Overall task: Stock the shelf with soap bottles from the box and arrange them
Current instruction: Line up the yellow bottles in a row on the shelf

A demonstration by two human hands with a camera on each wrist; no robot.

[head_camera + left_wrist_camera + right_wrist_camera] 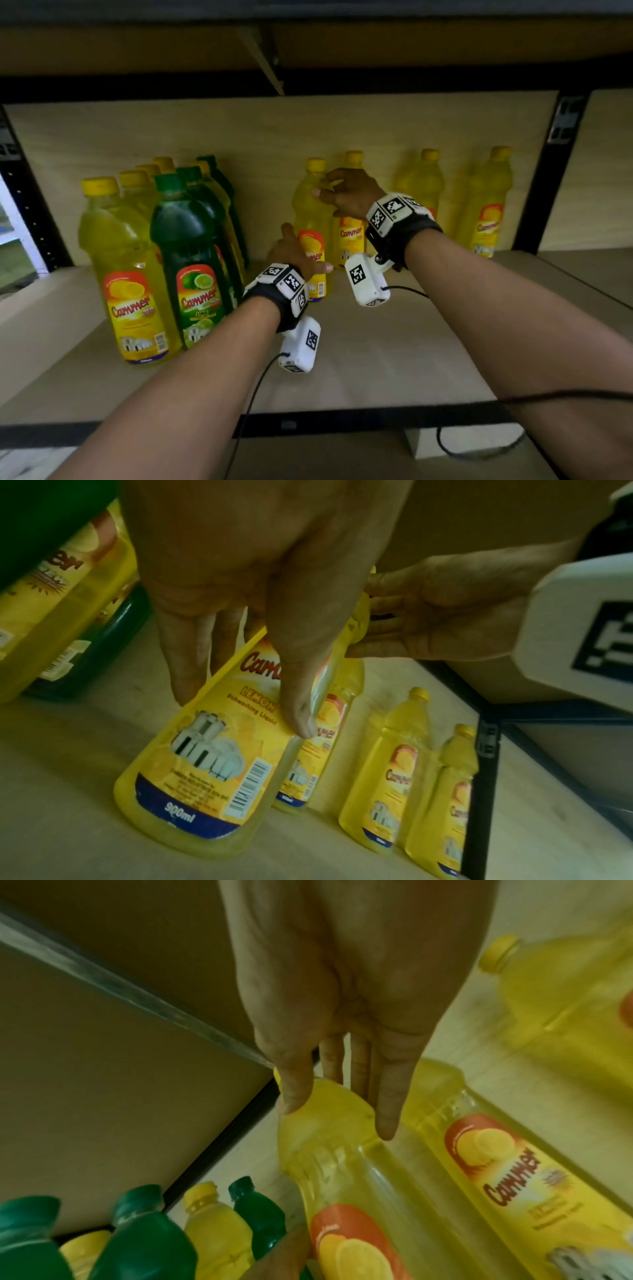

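Observation:
A yellow lemon soap bottle point(306, 205) point(205, 777) point(335, 1150) stands on the wooden shelf point(376, 359), near its middle. My left hand point(291, 248) point(240, 601) grips the bottle's lower body, thumb point(298, 696) across the label and fingers behind. My right hand point(346, 198) point(342, 1015) holds the same bottle at its shoulder, just below the yellow cap, thumb on one side and fingers on the other. The box is not in view.
Another yellow bottle point(351, 236) stands close behind on the right, and two more point(419, 181) point(486, 205) line the back wall. At the left stands a tight cluster of yellow point(126, 267) and green point(191, 260) bottles. A black post point(548, 171) bounds the bay on the right.

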